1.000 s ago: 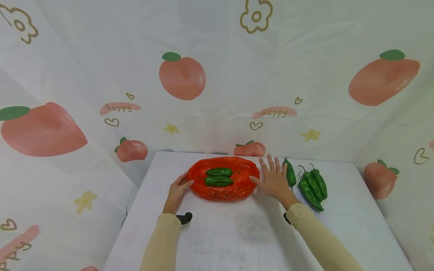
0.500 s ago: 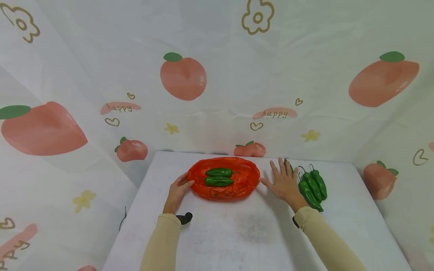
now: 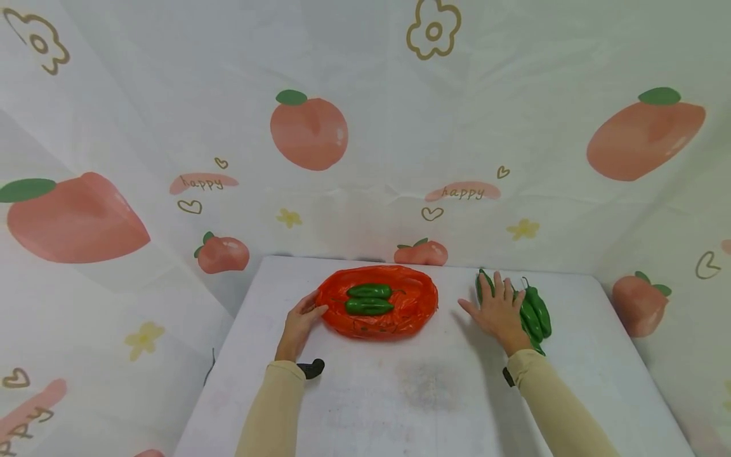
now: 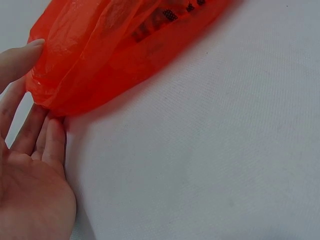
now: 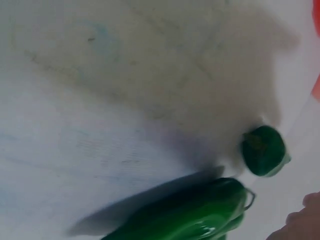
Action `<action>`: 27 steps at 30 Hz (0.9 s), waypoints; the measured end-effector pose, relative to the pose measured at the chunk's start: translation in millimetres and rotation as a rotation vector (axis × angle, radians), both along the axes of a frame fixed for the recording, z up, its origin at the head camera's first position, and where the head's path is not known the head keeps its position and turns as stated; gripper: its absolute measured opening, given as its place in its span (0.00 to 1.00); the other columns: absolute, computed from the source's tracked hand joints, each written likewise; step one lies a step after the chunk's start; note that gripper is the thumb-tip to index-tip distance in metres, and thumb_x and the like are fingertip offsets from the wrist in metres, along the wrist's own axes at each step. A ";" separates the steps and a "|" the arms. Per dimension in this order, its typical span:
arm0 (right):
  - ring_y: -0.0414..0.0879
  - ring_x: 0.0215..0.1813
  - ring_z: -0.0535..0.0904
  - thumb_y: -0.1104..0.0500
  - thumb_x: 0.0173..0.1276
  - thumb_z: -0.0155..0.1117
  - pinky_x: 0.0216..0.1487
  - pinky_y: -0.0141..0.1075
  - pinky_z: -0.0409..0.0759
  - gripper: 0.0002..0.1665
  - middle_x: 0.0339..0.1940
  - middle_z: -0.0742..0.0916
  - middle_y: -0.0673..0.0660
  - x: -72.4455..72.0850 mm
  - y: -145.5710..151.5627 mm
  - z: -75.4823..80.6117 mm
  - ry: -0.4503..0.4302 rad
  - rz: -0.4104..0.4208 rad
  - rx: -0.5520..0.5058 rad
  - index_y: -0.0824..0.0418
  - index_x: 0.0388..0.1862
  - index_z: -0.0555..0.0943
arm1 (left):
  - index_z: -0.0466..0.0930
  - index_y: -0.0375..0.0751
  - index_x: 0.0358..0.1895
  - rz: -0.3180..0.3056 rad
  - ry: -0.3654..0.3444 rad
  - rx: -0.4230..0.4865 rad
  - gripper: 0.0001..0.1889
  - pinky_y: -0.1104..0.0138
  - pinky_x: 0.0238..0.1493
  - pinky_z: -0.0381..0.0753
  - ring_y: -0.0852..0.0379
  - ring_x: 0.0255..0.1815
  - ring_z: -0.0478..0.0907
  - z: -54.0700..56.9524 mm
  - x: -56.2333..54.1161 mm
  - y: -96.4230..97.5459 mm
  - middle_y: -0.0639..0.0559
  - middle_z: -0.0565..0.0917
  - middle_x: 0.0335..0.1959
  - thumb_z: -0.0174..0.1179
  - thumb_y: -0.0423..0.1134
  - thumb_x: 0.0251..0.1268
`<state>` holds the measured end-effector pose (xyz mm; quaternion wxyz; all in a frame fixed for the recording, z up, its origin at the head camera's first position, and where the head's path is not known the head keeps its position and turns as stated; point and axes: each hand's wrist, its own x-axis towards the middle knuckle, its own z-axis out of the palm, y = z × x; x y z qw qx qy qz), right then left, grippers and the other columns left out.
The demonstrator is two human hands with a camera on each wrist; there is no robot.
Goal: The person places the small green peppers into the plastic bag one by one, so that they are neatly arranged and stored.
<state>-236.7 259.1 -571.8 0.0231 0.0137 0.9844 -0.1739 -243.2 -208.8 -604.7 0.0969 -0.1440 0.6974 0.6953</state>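
On the left of the head view my left hand (image 3: 299, 327) holds the end of a red plastic bag (image 3: 419, 311), spread wide like a shallow bowl. In the left wrist view the thumb lies against the near side of the bag (image 4: 115, 75), with fingers around its edge. Inside the bag lie green peppers (image 3: 368, 307). My right hand (image 3: 500, 316), fingers spread, hovers over several more green peppers (image 3: 539, 312) and partly hides them. The right wrist view shows one green pepper (image 5: 190, 212) lengthwise and another, the small pepper (image 5: 264, 151), end-on.
A white table (image 3: 388, 406) bears everything, with a dark smudge (image 3: 431, 384) near its middle. A pale cloth wall (image 3: 365, 216) printed with fruit rises behind it and on both sides. Black wrist straps (image 3: 311, 367) show at the cuffs.
My right hand has moved right, from the bag's right end to above the loose peppers. The left hand and the bag have stayed in place.
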 end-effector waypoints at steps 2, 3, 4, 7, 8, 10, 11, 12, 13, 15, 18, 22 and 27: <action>0.78 0.81 0.39 0.27 0.71 0.53 0.74 0.79 0.31 0.60 0.82 0.48 0.77 -1.0 3.1 -2.2 0.005 -0.001 -0.018 0.65 0.83 0.47 | 0.70 0.53 0.74 0.005 -0.006 0.000 0.31 0.53 0.80 0.66 0.47 0.79 0.64 -0.5 0.7 -0.3 0.49 0.69 0.77 0.67 0.42 0.68; 0.78 0.81 0.40 0.28 0.71 0.55 0.75 0.78 0.33 0.59 0.82 0.49 0.77 -2.0 5.0 -3.9 0.016 0.000 -0.020 0.66 0.83 0.48 | 0.71 0.54 0.74 0.012 -0.010 0.004 0.31 0.54 0.79 0.66 0.48 0.79 0.65 -1.1 0.9 -0.5 0.50 0.70 0.77 0.67 0.41 0.68; 0.79 0.80 0.42 0.30 0.71 0.57 0.75 0.78 0.36 0.59 0.81 0.50 0.78 -2.9 6.2 -5.0 0.027 0.003 -0.031 0.67 0.82 0.48 | 0.71 0.53 0.74 0.011 -0.005 0.001 0.31 0.54 0.80 0.66 0.47 0.79 0.65 -1.8 1.0 -0.7 0.49 0.70 0.77 0.67 0.41 0.68; 0.80 0.79 0.45 0.37 0.71 0.63 0.76 0.76 0.44 0.56 0.80 0.52 0.80 -5.7 8.7 -8.1 0.064 -0.005 -0.096 0.68 0.81 0.51 | 0.71 0.52 0.74 0.007 0.008 0.001 0.31 0.53 0.80 0.66 0.46 0.79 0.65 -2.6 0.8 -0.9 0.48 0.69 0.77 0.67 0.41 0.68; 0.80 0.79 0.46 0.40 0.70 0.65 0.76 0.75 0.46 0.55 0.79 0.53 0.80 -7.0 9.6 -9.1 0.080 -0.009 -0.120 0.69 0.80 0.51 | 0.70 0.52 0.74 0.005 0.013 0.000 0.32 0.52 0.80 0.66 0.46 0.79 0.65 -3.0 0.3 -1.1 0.48 0.69 0.77 0.67 0.41 0.68; 0.80 0.78 0.48 0.46 0.70 0.68 0.77 0.73 0.48 0.54 0.79 0.54 0.81 -9.4 10.6 -10.1 0.098 -0.021 -0.183 0.71 0.80 0.52 | 0.70 0.52 0.75 0.001 0.023 -0.005 0.32 0.52 0.80 0.65 0.45 0.78 0.65 -3.0 0.1 -1.1 0.47 0.69 0.78 0.67 0.41 0.68; 0.79 0.78 0.48 0.48 0.70 0.69 0.78 0.72 0.49 0.53 0.79 0.54 0.81 -10.7 11.0 -10.8 0.103 -0.029 -0.210 0.71 0.80 0.52 | 0.70 0.52 0.74 0.003 0.024 -0.004 0.31 0.52 0.80 0.65 0.45 0.78 0.65 -2.7 0.1 -1.1 0.47 0.69 0.77 0.67 0.40 0.68; 0.79 0.78 0.49 0.49 0.69 0.70 0.78 0.71 0.51 0.53 0.78 0.55 0.81 -12.2 11.5 -11.3 0.106 -0.037 -0.232 0.72 0.79 0.53 | 0.70 0.52 0.74 0.006 0.024 0.000 0.31 0.52 0.80 0.65 0.45 0.78 0.65 -2.7 0.1 -1.0 0.47 0.69 0.77 0.67 0.40 0.68; 0.78 0.78 0.49 0.50 0.69 0.70 0.78 0.70 0.51 0.53 0.78 0.55 0.81 -13.7 11.9 -11.9 0.101 -0.045 -0.247 0.72 0.79 0.53 | 0.71 0.52 0.74 0.011 0.023 0.002 0.31 0.52 0.80 0.65 0.46 0.78 0.65 -2.8 0.2 -0.9 0.48 0.70 0.77 0.67 0.40 0.68; 0.78 0.78 0.49 0.51 0.70 0.69 0.78 0.70 0.52 0.52 0.78 0.55 0.81 -16.2 12.5 -12.9 0.078 -0.065 -0.271 0.72 0.80 0.52 | 0.70 0.51 0.74 0.015 0.022 0.001 0.32 0.52 0.80 0.66 0.45 0.78 0.65 -3.1 0.9 -0.6 0.47 0.69 0.77 0.67 0.40 0.68; 0.76 0.78 0.51 0.51 0.70 0.69 0.78 0.69 0.55 0.51 0.77 0.57 0.81 -18.8 13.2 -14.2 0.047 -0.098 -0.293 0.72 0.79 0.53 | 0.70 0.51 0.74 0.019 0.014 0.008 0.31 0.52 0.79 0.66 0.46 0.77 0.65 -5.0 0.9 0.1 0.47 0.70 0.77 0.67 0.40 0.68; 0.75 0.77 0.54 0.53 0.70 0.70 0.78 0.67 0.58 0.51 0.76 0.59 0.80 -19.3 13.1 -14.1 0.019 -0.136 -0.329 0.73 0.79 0.53 | 0.71 0.50 0.74 0.022 0.030 0.019 0.31 0.53 0.78 0.68 0.47 0.76 0.68 -8.1 -0.5 0.9 0.46 0.71 0.76 0.68 0.39 0.68; 0.75 0.77 0.55 0.56 0.71 0.68 0.77 0.67 0.59 0.50 0.76 0.58 0.80 -17.9 11.9 -13.7 -0.022 -0.158 -0.357 0.73 0.79 0.52 | 0.72 0.50 0.73 0.026 0.044 0.024 0.31 0.54 0.78 0.68 0.48 0.75 0.69 -9.7 -3.0 0.7 0.47 0.73 0.74 0.68 0.39 0.67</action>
